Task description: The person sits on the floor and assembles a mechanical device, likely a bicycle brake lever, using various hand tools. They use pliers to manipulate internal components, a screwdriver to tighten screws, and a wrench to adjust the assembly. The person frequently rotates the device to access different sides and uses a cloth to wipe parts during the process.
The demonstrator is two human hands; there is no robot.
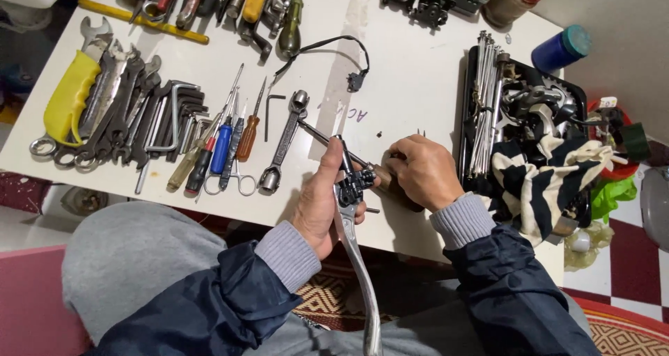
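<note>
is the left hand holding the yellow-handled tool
No, the left hand grips a silver metal brake lever; the yellow-handled tool lies untouched on the white table.

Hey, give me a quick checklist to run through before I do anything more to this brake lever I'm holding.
1. Left hand grips the brake lever firmly: ok.
2. Right hand holds the brown-handled tool at the lever's clamp: ok.
3. Tool tip seated in the fastener: cannot tell, hidden by the clamp.
4. Screwdrivers within reach on the table: ok.
5. Small loose bits lying safe from the table edge: ok.
</note>
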